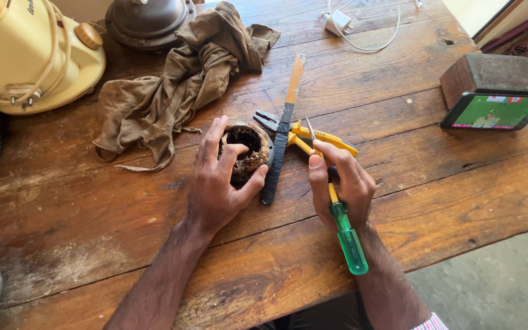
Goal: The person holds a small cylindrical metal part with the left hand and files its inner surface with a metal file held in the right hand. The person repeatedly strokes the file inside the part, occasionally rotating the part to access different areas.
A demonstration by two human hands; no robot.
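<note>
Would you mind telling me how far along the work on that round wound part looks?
Done: the wound part sits bare on the table, with pliers and a flat file laid beside it. In hand: the left hand steadies it, and the right hand holds a green-handled screwdriver near it. Left: its windings look frayed and dirty; no tool touches them.

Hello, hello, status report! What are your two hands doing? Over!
Left hand grips round rusty motor coil. Right hand holds green-handled screwdriver, tip up. Long flat metal file and yellow-handled pliers lie beside the coil.
</note>
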